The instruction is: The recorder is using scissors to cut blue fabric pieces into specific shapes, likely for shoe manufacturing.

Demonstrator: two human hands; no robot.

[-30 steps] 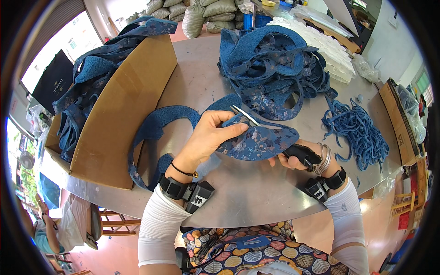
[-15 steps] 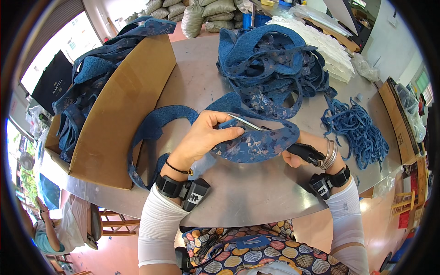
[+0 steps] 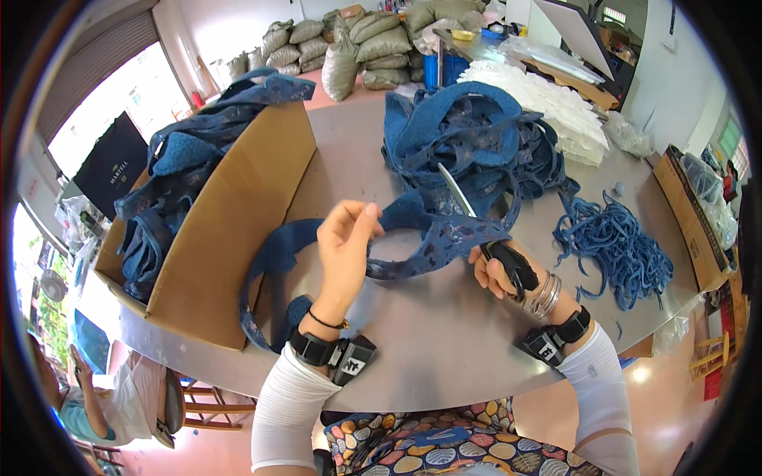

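Note:
My right hand [image 3: 496, 270] is wrapped round black-handled scissors [image 3: 456, 190]; their metal blades point up and away to the left. A long blue patterned fabric strip [image 3: 468, 236] with a fuzzy underside curves across the table, in front of the scissors and over to my left hand [image 3: 345, 246]. That hand is raised, its fingers loosely bent and the thumb apart, with nothing visible between them. The strip passes close by its palm side; whether it touches is hidden. Beyond both hands lies a heap of similar blue strips [image 3: 476, 131].
An open cardboard box [image 3: 246, 214] full of blue strips stands at the left. Thin blue trimmings [image 3: 615, 250] lie in a tangle at the right, near another carton [image 3: 694, 226]. White sheets [image 3: 548, 103] are stacked behind. A person [image 3: 111, 397] sits at lower left.
My left hand has let go of the fabric and turned upward. The scissors have come away from the cloth edge, blades now upright. The strip has dropped toward the table.

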